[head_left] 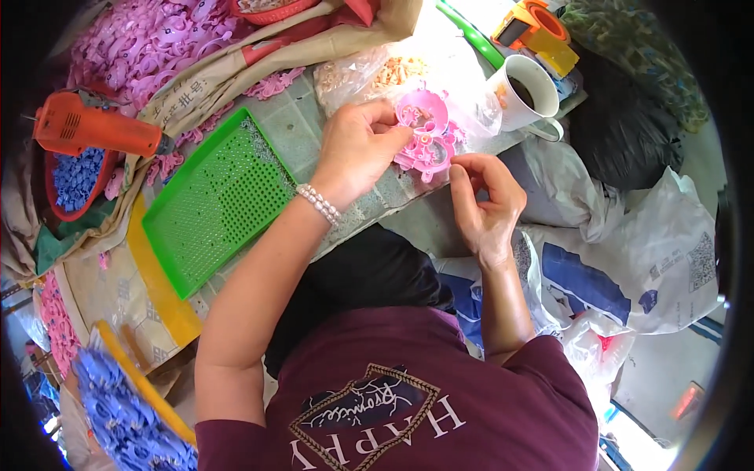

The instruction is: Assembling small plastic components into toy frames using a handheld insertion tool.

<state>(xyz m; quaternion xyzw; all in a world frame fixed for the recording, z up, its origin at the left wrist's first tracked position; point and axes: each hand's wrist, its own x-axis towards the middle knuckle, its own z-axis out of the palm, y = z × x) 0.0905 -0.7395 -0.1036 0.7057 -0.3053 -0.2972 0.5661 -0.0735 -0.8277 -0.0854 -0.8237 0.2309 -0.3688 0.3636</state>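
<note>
A pink plastic toy part (pixel 430 149) with rounded, cut-out shapes is held at the table's edge. My left hand (pixel 357 149), with a beaded bracelet at the wrist, pinches its left side between thumb and fingers. Just right of the part, my right hand (pixel 488 200) has its thumb and forefinger drawn together near the part's lower right edge. Whatever sits between those fingertips is too small to make out. Behind the part lies a clear plastic bag of small peach-coloured pieces (pixel 399 72).
A green perforated tray (pixel 177 196) holding tiny metal bits lies left. Beyond are an orange power tool (pixel 102 129), a red basket of blue parts (pixel 77 179) and heaped pink parts (pixel 149 39). A mug (pixel 514 118) of dark liquid stands right, near an orange tape dispenser (pixel 538 31).
</note>
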